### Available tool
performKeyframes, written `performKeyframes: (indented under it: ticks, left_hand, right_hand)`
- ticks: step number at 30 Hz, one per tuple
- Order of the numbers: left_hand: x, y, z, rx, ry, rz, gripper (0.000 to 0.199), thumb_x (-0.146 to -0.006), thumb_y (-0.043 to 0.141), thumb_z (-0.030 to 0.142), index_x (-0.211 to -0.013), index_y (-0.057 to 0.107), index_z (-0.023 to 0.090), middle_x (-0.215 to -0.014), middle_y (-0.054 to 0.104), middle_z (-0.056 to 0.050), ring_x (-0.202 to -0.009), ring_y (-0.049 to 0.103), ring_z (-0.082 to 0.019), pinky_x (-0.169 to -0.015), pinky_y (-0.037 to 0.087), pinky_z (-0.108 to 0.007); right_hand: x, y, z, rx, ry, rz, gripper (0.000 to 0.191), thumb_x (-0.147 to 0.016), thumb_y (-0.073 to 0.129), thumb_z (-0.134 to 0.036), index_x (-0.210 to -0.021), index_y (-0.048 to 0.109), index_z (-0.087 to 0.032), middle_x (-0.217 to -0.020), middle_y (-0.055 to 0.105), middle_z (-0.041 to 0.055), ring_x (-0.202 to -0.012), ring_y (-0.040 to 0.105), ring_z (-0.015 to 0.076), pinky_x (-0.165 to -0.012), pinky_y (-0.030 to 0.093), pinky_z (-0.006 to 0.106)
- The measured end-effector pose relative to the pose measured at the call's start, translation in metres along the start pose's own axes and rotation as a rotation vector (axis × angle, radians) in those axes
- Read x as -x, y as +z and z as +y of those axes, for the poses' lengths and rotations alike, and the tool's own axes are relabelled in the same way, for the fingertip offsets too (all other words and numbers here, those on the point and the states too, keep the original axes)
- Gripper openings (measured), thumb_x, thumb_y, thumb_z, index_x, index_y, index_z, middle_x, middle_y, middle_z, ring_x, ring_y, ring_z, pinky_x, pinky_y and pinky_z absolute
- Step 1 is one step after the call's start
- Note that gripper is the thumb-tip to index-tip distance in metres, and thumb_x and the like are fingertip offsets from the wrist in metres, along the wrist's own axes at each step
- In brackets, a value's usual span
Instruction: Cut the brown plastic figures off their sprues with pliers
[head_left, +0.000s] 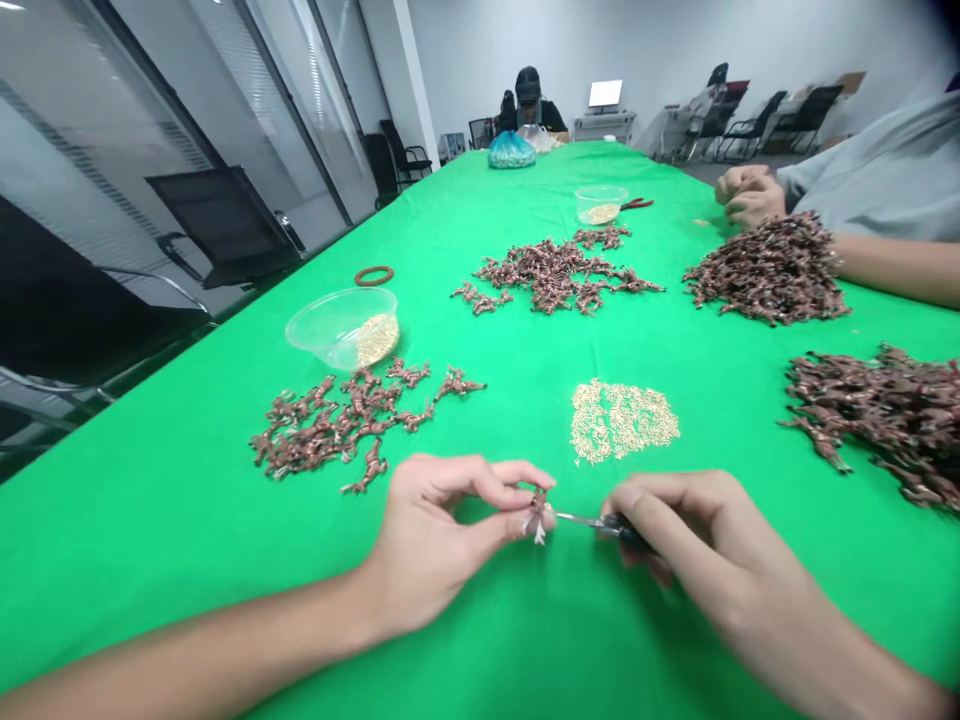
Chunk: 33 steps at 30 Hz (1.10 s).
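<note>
Head view | nearside of granules (641, 415): left hand (439, 540) pinched figurine (539, 500), right hand (701, 535) gripped tool (630, 532) | tooling apparently underway; next needed steadiness

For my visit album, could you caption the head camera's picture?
Left hand pinches a brown figurine while the right hand points a black-handled tool at it over green cloth.
</note>
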<state>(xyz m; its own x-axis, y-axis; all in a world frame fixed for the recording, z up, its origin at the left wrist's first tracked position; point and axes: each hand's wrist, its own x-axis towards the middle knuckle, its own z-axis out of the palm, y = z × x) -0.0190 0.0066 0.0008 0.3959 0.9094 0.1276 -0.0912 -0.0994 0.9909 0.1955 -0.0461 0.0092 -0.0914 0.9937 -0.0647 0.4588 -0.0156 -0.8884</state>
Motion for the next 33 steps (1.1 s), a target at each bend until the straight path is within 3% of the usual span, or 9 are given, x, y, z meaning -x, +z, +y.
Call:
performKeyframes:
  ticks: [3, 5, 10, 16, 20, 26, 33]
  left_hand:
    - [-0.003, -0.001, 0.0, 0.046, -0.062, 0.026, 0.013, -0.072, 0.082, 0.008, -0.067, 0.071, 0.013, -0.072, 0.078, -0.006, -0.092, 0.075, -0.023, -0.074, 0.063, -0.027]
    - [-0.004, -0.002, 0.0, 0.08, -0.1, 0.026, 0.015, -0.07, 0.084, 0.007, -0.067, 0.07, 0.013, -0.076, 0.078, -0.007, -0.092, 0.075, -0.022, -0.074, 0.063, -0.025]
    - [-0.003, -0.001, 0.002, 0.185, -0.189, -0.009, 0.018, -0.066, 0.086, 0.006, -0.068, 0.069, 0.01, -0.084, 0.079, -0.01, -0.085, 0.075, -0.019, -0.07, 0.063, -0.024]
    - [-0.003, -0.002, 0.003, 0.304, -0.268, -0.054, 0.019, -0.066, 0.086, 0.005, -0.069, 0.067, 0.008, -0.089, 0.078, -0.011, -0.066, 0.076, -0.017, -0.066, 0.065, -0.025]
    - [-0.004, -0.002, 0.004, 0.312, -0.29, -0.063, 0.019, -0.066, 0.085, 0.004, -0.069, 0.067, 0.008, -0.089, 0.079, -0.011, -0.065, 0.076, -0.017, -0.066, 0.064, -0.023]
    - [-0.002, 0.0, 0.005, 0.293, -0.297, -0.08, 0.02, -0.066, 0.085, 0.004, -0.068, 0.066, 0.007, -0.088, 0.079, -0.011, -0.065, 0.076, -0.016, -0.065, 0.064, -0.021]
    - [-0.003, -0.001, 0.005, 0.279, -0.314, -0.077, 0.022, -0.065, 0.087, 0.007, -0.069, 0.065, 0.007, -0.089, 0.079, -0.013, -0.065, 0.077, -0.017, -0.065, 0.064, -0.022]
  right_hand:
    - [-0.001, 0.0, 0.007, 0.29, -0.531, 0.312, 0.018, -0.093, 0.052, -0.021, -0.082, 0.064, -0.015, -0.067, 0.061, 0.001, -0.057, 0.053, 0.0107, -0.053, 0.041, 0.025]
    - [-0.001, -0.001, 0.012, 0.501, -0.804, 0.431, 0.011, -0.088, 0.057, -0.013, -0.094, 0.066, -0.009, -0.081, 0.068, 0.0081, -0.07, 0.062, 0.0151, -0.063, 0.048, 0.027]
    - [0.002, -0.005, 0.016, 0.86, -1.097, 0.56, 0.017, -0.084, 0.067, -0.017, -0.095, 0.068, -0.005, -0.08, 0.073, 0.0139, -0.073, 0.066, 0.0233, -0.066, 0.052, 0.036]
    - [0.002, -0.007, 0.014, 1.024, -1.17, 0.623, 0.019, -0.082, 0.071, -0.023, -0.095, 0.07, -0.008, -0.073, 0.075, 0.0097, -0.064, 0.068, 0.0232, -0.06, 0.053, 0.037]
    - [0.0, -0.007, 0.011, 1.035, -1.173, 0.638, 0.012, -0.085, 0.07, -0.024, -0.091, 0.07, -0.013, -0.072, 0.076, 0.0065, -0.061, 0.069, 0.021, -0.057, 0.052, 0.035]
    - [0.0, -0.007, 0.01, 1.026, -1.195, 0.596, 0.016, -0.085, 0.069, -0.023, -0.092, 0.069, -0.008, -0.07, 0.075, 0.0096, -0.059, 0.068, 0.022, -0.056, 0.052, 0.036]
    - [0.001, -0.006, 0.014, 1.026, -1.183, 0.612, 0.015, -0.083, 0.071, -0.023, -0.093, 0.069, -0.012, -0.073, 0.076, 0.0067, -0.059, 0.068, 0.0209, -0.056, 0.052, 0.035]
